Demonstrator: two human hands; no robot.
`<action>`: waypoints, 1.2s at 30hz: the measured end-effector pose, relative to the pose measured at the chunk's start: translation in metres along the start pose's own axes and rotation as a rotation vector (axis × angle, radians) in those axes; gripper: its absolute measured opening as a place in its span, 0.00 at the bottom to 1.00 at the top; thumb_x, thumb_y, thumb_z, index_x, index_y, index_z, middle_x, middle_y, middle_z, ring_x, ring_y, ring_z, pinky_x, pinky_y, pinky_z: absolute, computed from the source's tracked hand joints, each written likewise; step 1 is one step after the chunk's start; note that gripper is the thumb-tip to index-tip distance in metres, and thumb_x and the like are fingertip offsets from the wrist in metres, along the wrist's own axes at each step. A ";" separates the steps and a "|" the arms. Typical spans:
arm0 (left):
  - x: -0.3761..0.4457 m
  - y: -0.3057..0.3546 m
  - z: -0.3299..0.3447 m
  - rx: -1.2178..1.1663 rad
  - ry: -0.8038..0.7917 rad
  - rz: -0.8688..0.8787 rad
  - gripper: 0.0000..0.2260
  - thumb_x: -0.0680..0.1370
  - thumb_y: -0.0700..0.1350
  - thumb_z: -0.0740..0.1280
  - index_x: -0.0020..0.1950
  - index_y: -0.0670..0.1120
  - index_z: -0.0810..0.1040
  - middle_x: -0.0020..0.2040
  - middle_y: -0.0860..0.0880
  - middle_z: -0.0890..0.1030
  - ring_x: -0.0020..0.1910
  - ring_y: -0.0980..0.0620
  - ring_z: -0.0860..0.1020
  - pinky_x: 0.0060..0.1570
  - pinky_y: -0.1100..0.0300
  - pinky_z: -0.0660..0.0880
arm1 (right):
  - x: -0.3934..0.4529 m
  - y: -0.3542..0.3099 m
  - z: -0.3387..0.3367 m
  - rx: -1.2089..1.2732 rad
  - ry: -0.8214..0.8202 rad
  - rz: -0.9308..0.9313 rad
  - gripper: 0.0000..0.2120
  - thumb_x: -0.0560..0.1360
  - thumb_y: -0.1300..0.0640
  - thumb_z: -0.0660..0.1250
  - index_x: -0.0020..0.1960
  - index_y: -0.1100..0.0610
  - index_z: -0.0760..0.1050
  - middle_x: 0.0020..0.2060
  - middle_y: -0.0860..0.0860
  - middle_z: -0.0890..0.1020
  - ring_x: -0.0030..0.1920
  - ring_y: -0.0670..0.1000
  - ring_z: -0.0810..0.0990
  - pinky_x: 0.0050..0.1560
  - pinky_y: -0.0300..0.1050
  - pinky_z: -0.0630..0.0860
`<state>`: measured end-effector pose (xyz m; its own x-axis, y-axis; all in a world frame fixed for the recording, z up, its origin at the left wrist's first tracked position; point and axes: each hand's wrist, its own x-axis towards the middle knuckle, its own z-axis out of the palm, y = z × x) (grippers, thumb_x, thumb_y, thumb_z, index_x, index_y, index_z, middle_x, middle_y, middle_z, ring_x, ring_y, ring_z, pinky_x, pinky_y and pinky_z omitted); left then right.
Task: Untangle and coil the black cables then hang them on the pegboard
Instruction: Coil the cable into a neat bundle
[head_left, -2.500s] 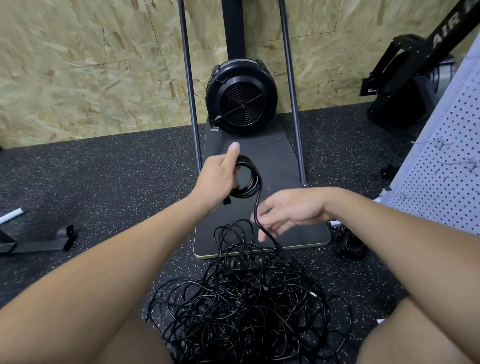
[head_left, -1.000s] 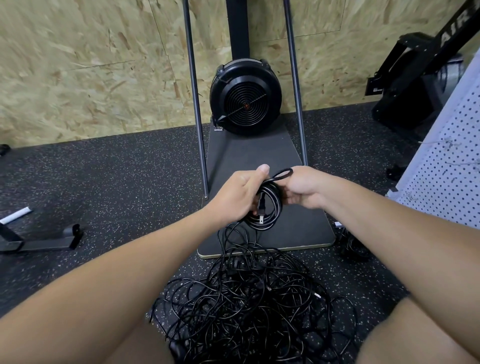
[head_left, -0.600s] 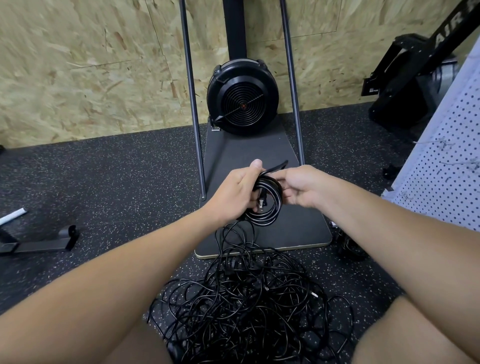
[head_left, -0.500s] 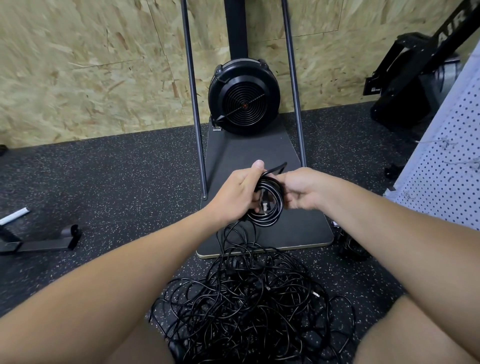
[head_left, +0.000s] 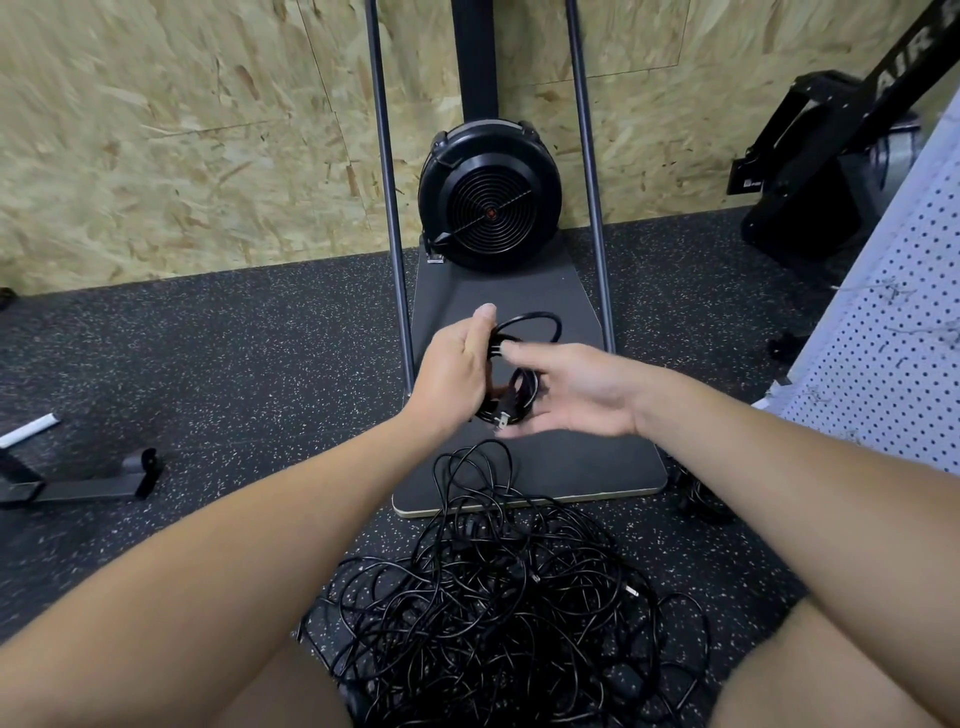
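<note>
- Since half a second ago the right hand (head_left: 569, 391) has let go of the cable end and opened; its palm now faces up under the small coil of black cable (head_left: 511, 400), fingers stretched out straight towards the left hand (head_left: 454, 371).
- Left hand grips the coil at its upper side, fingers curled round the gathered loops and thumb pointing up, as it did before.
- One loose loop (head_left: 535, 325) of the same cable now stands out above the coil, arching over the right hand's fingertips.
- A two-pronged plug (head_left: 501, 420) hangs at the bottom of the coil, just above the right palm; it seems to touch the palm, though the view is too tight to be sure.
- Both hands hover over the dark flat base plate (head_left: 571, 467) of a black exercise machine, whose round black fan housing (head_left: 491, 195) stands at the plate's far end against the chipboard wall (head_left: 182, 130).
- Below the hands, the large tangled heap of black cables (head_left: 498, 613) lies on the black speckled rubber floor (head_left: 234, 364), overlapping the near edge of the base plate, between the person's knees.
- A white perforated pegboard (head_left: 893, 353) stands at the right edge of the view, leaning, well apart from the coil.
- A black metal foot (head_left: 88, 486) lies on the floor at the left edge.
</note>
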<state>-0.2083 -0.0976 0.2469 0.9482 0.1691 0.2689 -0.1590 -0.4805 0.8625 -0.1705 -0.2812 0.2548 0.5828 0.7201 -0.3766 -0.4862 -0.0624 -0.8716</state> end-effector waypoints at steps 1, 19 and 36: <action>0.000 -0.001 0.001 0.013 -0.011 -0.002 0.27 0.91 0.58 0.56 0.38 0.43 0.64 0.32 0.51 0.68 0.33 0.51 0.66 0.37 0.49 0.65 | 0.001 0.003 0.005 -0.069 0.012 -0.006 0.24 0.83 0.57 0.75 0.70 0.73 0.76 0.63 0.72 0.82 0.63 0.70 0.84 0.65 0.68 0.82; 0.018 -0.026 -0.026 0.054 0.095 -0.229 0.27 0.87 0.61 0.58 0.45 0.40 0.77 0.32 0.45 0.75 0.29 0.47 0.77 0.32 0.51 0.71 | -0.032 -0.038 -0.023 -1.017 0.326 -0.352 0.10 0.81 0.44 0.76 0.46 0.49 0.88 0.35 0.48 0.86 0.31 0.47 0.73 0.36 0.41 0.70; 0.002 0.012 -0.029 -0.282 -0.123 -0.079 0.15 0.83 0.51 0.75 0.43 0.43 0.77 0.32 0.47 0.64 0.30 0.47 0.62 0.42 0.51 0.80 | -0.010 -0.016 -0.050 -0.424 0.576 -0.457 0.15 0.85 0.48 0.65 0.48 0.52 0.87 0.35 0.52 0.80 0.32 0.53 0.64 0.34 0.48 0.62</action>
<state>-0.2158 -0.0778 0.2699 0.9841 0.0826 0.1570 -0.1369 -0.2094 0.9682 -0.1356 -0.3225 0.2572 0.9591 0.2801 0.0408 0.0964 -0.1876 -0.9775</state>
